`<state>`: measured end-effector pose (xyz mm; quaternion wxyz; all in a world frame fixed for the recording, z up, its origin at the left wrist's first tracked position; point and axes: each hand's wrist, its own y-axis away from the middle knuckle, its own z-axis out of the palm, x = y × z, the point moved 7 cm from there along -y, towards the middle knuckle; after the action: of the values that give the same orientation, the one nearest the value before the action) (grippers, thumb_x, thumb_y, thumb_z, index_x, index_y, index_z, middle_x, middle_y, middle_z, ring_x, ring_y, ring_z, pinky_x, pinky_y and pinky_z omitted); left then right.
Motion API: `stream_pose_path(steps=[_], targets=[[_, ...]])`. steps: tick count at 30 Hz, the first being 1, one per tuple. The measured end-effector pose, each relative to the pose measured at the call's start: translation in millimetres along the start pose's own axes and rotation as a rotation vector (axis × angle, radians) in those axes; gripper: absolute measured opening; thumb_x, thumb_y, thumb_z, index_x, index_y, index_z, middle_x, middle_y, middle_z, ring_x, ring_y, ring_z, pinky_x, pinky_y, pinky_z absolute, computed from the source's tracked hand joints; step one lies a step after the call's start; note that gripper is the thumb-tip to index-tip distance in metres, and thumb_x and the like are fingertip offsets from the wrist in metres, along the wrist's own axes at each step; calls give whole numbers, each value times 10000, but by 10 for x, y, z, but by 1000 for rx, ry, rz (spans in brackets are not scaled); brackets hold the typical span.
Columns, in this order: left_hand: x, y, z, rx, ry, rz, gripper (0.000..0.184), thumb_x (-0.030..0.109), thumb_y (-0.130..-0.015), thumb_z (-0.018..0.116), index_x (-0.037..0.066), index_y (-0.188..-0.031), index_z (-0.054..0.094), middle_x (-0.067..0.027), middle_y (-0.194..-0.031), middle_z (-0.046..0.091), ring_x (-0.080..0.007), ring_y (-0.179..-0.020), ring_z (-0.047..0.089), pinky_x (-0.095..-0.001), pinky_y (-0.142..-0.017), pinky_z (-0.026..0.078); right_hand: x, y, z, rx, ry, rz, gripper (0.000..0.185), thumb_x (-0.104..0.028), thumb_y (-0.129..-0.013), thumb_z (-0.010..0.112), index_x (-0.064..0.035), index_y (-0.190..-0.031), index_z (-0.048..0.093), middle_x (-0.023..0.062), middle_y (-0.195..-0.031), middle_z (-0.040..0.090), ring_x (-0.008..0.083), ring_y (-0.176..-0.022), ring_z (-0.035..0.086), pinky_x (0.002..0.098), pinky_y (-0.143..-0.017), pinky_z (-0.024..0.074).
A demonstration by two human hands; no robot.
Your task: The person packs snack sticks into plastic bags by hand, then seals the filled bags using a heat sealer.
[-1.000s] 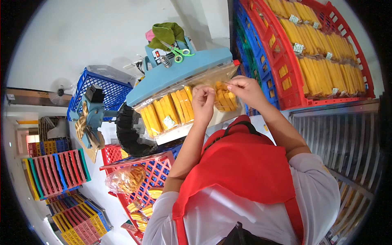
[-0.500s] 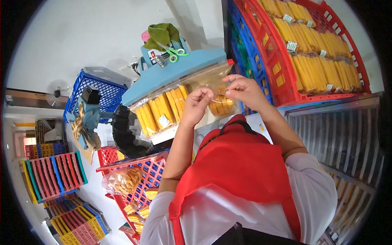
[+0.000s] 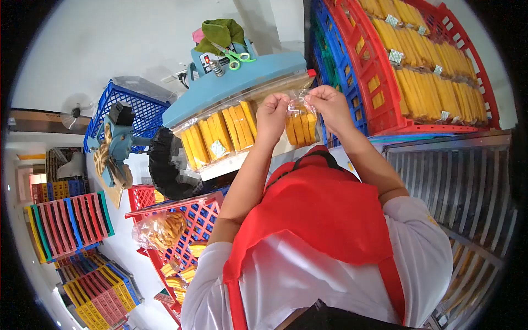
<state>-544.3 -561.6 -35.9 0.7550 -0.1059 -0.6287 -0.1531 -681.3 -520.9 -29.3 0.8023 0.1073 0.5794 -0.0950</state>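
Between my two hands hangs a clear plastic bag of yellow strips, its top edge pinched at both corners. My left hand grips the left corner, fingers closed. At the right corner, my right hand pinches the plastic between thumb and fingers. Left of it, filled clear bags of yellow strips stand in a row along the front of a blue sealing machine. Green-handled scissors and a green cloth rest on top of the machine.
A red crate full of packed bags stands at the upper right, beside a blue crate. Another red crate with loose packs is at lower left. A second blue machine and a blue basket are left.
My hands have lifted slightly and now hold the bag's top edge stretched between them. Its contents show more fully below my hands.
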Motion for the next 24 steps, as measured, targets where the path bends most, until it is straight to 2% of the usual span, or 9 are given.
stream_pose_path(steps=[5,7,8,10,11,13,19,20,24], targets=[[-50,28,-19,28,171,3,97,37,-836,465,55,-815,558,5,-770,558,-76,-676,504,-204,-643,406,100,-20,-82,-17,-136,94,153,-7,-719,597,-48,-666,459,15,-648,527,71,-573,495,206,-523,394],[48,33,-1,-69,-313,149,139,-2,-814,451,47,-801,580,8,-793,562,-79,-736,507,-199,-695,395,43,-23,-119,-33,42,-46,136,-12,-722,593,-46,-679,469,7,-650,524,62,-575,487,202,-519,388],[56,-10,-41,-71,-315,153,139,-2,-814,451,47,-801,580,8,-793,562,-79,-736,507,-199,-695,395,-19,-13,-112,-49,228,-173,119,-17,-725,590,-45,-692,479,-1,-651,522,52,-577,480,198,-516,381],[112,-31,61,-307,-494,212,181,-24,-791,454,38,-858,610,6,-830,574,-75,-792,501,-195,-738,380,-38,-22,-106,-72,263,-225,101,-22,-728,584,-42,-706,488,-7,-650,519,44,-586,476,193,-519,376],[132,-36,48,-307,-494,213,181,-24,-791,454,38,-858,610,6,-830,574,-75,-792,501,-195,-738,380,-63,-23,-92,-97,298,-278,84,-28,-732,579,-39,-720,496,-14,-648,517,37,-595,471,188,-523,371],[113,-13,115,-413,-337,-56,225,-15,-791,460,34,-948,614,-16,-900,585,-74,-839,500,-207,-774,379,31,-36,-140,-105,280,-225,72,-28,-735,573,-33,-726,502,-11,-656,523,37,-613,478,186,-536,374],[53,6,49,-278,-244,-67,254,-12,-781,458,23,-986,603,-55,-948,601,-89,-855,522,-218,-787,394,97,-6,-74,-190,76,-138,99,-4,-742,554,-29,-815,492,13,-721,540,52,-674,506,187,-587,396],[44,5,36,-282,-249,-70,254,-12,-781,458,23,-986,603,-55,-948,601,-89,-855,522,-218,-787,394,83,-11,-48,-217,-48,-149,128,3,-744,549,-31,-849,483,21,-745,544,59,-690,514,189,-599,402],[163,33,128,-419,-385,-61,242,20,-795,503,15,-1024,578,3,-908,583,-65,-815,513,-202,-751,403,122,-11,-55,-220,-7,-78,160,56,-745,529,-46,-850,464,14,-776,539,67,-724,516,197,-670,411]])
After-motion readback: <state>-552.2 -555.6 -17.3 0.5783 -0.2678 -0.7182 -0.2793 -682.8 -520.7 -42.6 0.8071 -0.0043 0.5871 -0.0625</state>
